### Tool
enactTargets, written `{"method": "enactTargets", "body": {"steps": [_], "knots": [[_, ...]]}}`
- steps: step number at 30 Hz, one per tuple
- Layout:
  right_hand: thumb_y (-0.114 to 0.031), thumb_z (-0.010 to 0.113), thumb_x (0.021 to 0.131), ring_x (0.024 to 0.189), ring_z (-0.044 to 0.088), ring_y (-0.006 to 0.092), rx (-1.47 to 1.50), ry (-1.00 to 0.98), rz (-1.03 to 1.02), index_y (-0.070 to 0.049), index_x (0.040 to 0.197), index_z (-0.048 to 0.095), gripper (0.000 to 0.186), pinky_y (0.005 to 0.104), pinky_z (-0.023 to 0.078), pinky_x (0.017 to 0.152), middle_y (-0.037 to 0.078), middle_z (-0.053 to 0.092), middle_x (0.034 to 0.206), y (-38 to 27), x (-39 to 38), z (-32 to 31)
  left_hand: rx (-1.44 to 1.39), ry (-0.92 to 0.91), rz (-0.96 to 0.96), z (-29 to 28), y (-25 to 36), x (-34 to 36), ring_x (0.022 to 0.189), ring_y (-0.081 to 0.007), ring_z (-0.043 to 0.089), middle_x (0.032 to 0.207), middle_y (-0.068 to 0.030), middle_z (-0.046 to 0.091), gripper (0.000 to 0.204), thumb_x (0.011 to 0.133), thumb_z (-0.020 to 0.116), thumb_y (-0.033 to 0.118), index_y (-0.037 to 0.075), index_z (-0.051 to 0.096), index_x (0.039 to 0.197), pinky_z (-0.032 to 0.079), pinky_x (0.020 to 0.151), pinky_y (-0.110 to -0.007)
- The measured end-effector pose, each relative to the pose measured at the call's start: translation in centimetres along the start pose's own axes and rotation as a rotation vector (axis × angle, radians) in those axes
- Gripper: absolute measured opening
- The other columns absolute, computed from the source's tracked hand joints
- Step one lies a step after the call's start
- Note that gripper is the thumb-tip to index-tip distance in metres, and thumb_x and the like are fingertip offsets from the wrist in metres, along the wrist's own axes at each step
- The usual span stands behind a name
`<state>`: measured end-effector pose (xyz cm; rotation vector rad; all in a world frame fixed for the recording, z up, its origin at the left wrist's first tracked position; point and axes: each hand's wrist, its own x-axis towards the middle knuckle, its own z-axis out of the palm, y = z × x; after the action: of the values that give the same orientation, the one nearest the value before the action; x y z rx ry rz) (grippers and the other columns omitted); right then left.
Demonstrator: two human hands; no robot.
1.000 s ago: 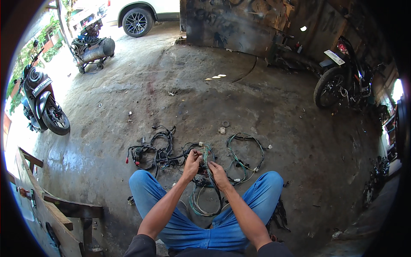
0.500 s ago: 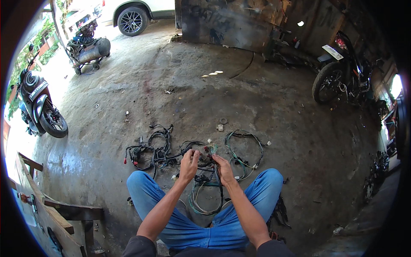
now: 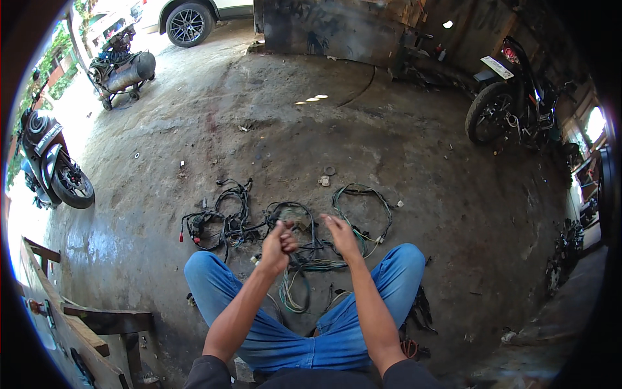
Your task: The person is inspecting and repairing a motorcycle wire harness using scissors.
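Note:
I sit on the concrete floor in blue jeans with my knees apart. A tangled wiring harness [image 3: 233,217] of black and green cables lies spread in front of me. My left hand [image 3: 278,245] is closed on a strand of the harness and holds it up above the tangle. My right hand [image 3: 340,235] hovers beside it with fingers apart, pinching or touching the same strand; the grip is hard to make out. A green loop of cable [image 3: 363,214] lies to the right, and more loops rest between my legs.
A black motorcycle [image 3: 512,97] stands at the far right, a scooter [image 3: 52,168] at the left edge. An air compressor on wheels [image 3: 126,71] and a car wheel [image 3: 188,23] are at the back. Wooden planks [image 3: 78,318] lie at lower left.
Both hands have lifted from the tangle and drawn apart. The left hand has closed into a fist around a strand; the right hand has opened its fingers.

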<state>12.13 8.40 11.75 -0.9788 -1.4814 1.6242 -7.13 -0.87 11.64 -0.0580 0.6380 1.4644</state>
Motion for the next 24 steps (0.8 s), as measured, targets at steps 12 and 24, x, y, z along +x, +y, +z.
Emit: {"method": "enactTargets", "body": {"steps": [12, 24], "knots": [[-0.021, 0.066, 0.089, 0.096, 0.067, 0.0322, -0.698, 0.238, -0.098, -0.002, 0.112, 0.069, 0.03, 0.0413, 0.053, 0.085, 0.019, 0.069, 0.109, 0.0, -5.3, 3.5, 0.244, 0.21, 0.268, 3.3, 4.0, -3.1, 0.044, -0.0046, 0.017, 0.06, 0.0078, 0.023, 0.043, 0.106, 0.042, 0.045, 0.004, 0.052, 0.108, 0.014, 0.04, -0.025], [-0.028, 0.07, 0.086, 0.127, 0.05, 0.0486, -1.069, 0.748, 0.644, 0.006, 0.145, 0.037, 0.076, 0.0514, 0.043, 0.104, 0.035, 0.05, 0.136, 9.1, -32.8, -26.7, 0.186, 0.069, -0.045, 2.9, 0.8, -0.2, 0.045, -0.0047, 0.018, 0.066, 0.0051, 0.033, 0.047, 0.106, 0.033, 0.054, 0.011, 0.051, 0.106, 0.015, 0.041, -0.023]]}}
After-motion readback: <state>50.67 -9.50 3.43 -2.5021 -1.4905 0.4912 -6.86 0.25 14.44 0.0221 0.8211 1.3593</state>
